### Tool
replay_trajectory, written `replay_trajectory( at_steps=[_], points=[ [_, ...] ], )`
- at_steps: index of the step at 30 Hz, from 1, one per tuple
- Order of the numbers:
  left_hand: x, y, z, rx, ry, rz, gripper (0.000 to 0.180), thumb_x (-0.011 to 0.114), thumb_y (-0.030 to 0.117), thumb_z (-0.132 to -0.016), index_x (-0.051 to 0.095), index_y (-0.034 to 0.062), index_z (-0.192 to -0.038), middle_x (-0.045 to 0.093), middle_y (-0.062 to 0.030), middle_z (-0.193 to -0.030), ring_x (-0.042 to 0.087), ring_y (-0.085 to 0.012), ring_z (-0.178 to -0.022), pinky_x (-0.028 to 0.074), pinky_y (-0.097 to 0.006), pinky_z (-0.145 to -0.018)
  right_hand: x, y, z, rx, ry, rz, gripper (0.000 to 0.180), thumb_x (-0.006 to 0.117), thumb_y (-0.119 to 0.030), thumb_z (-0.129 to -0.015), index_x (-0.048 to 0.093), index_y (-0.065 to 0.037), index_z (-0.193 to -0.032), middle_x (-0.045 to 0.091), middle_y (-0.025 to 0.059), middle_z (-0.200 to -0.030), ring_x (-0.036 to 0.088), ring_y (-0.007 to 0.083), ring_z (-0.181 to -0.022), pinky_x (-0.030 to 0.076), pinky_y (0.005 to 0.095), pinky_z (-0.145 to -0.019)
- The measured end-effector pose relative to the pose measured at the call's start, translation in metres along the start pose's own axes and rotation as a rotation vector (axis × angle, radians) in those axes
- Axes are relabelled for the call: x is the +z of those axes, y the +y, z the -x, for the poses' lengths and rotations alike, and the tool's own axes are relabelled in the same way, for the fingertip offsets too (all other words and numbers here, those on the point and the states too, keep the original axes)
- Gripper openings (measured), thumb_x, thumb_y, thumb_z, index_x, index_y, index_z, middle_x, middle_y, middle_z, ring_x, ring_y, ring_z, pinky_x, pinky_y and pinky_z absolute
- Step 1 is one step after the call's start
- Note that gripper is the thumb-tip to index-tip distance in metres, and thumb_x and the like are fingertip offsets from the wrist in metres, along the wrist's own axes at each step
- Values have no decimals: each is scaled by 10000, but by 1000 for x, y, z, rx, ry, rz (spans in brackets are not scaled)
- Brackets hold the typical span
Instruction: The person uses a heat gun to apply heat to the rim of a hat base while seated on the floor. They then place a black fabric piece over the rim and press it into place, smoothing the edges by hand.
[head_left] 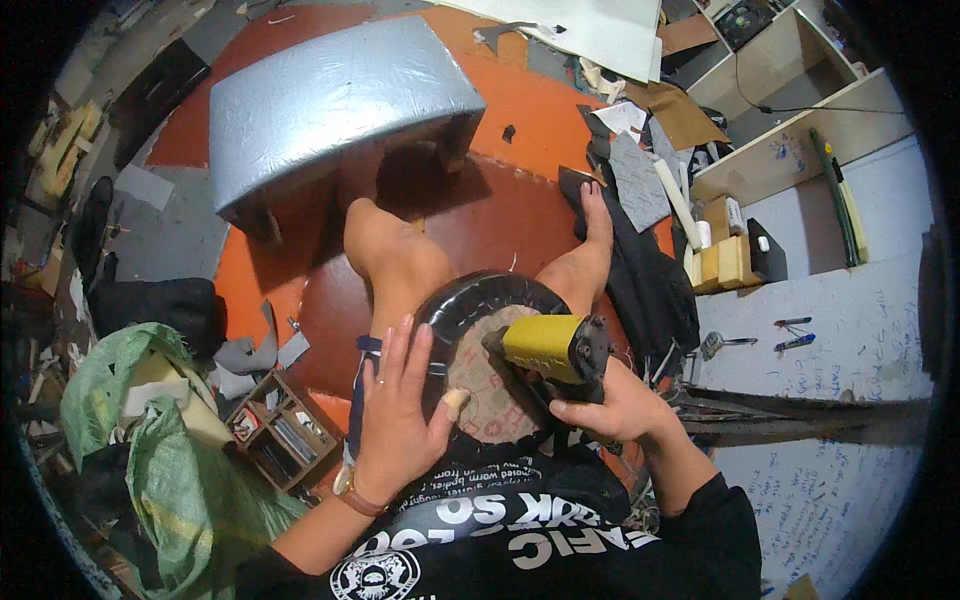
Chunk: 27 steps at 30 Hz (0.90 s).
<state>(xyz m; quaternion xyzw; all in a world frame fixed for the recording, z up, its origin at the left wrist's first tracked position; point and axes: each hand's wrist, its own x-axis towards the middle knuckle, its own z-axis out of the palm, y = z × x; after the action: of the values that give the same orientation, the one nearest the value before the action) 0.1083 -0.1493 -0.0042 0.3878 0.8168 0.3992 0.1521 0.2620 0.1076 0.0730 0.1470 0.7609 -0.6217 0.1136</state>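
Note:
A round seat pad lies on my lap with its brownish printed board (pixel 482 385) facing up. Shiny black covering (pixel 462 303) wraps over its rim, with staples showing along the far part. My right hand (pixel 618 405) grips a yellow-and-black staple gun (pixel 545 347), whose nose points left over the board; whether it touches cannot be seen. My left hand (pixel 398 425) rests on the pad's left edge, fingers stretched out and thumb over the board. A pale wrap covers the thumb tip. My wrist wears a brown-strapped watch (pixel 352 490).
Beyond my legs stands a silver-covered bench (pixel 340 100) on the red-orange floor mat (pixel 500 215). A divided wooden box (pixel 285 430) and green sack (pixel 180 470) lie left. Black fabric (pixel 650 290) and scraps lie right, beside a white shelf unit (pixel 800 290) with pens.

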Motion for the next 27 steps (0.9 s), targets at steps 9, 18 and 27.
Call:
replay_trajectory(
  at_steps=[9, 18, 27],
  points=[
    [-9, 20, -3, -27, -59, -250, 763, 747, 295, -984, 455, 210, -1684, 324, -250, -1749, 411, -471, -1564, 377, -731, -1174, 9, -18, 3, 102, 23, -79, 520, 766, -186, -976, 649, 24, -1437, 729, 172, -1374, 661, 256, -1282, 491, 415, -1152],
    [-13, 23, -4, -35, -98, -305, 691, 713, 291, -1008, 476, 175, -1647, 261, -264, -1763, 405, -488, -1560, 444, -747, -1127, 11, -59, -25, -30, 44, 427, 425, 786, -88, -900, 741, 0, -1313, 818, 147, -1144, 784, 221, -1020, 594, 381, -992],
    [-8, 20, -3, -48, -116, -249, 531, 700, 286, -1002, 613, 88, -1487, 251, -280, -1761, 364, -483, -1594, 451, -763, -1119, 13, -70, -51, -15, 30, 639, 487, 768, -215, -861, 714, -74, -1324, 780, 255, -1134, 744, 459, -1104, 597, 506, -964]
  ],
)
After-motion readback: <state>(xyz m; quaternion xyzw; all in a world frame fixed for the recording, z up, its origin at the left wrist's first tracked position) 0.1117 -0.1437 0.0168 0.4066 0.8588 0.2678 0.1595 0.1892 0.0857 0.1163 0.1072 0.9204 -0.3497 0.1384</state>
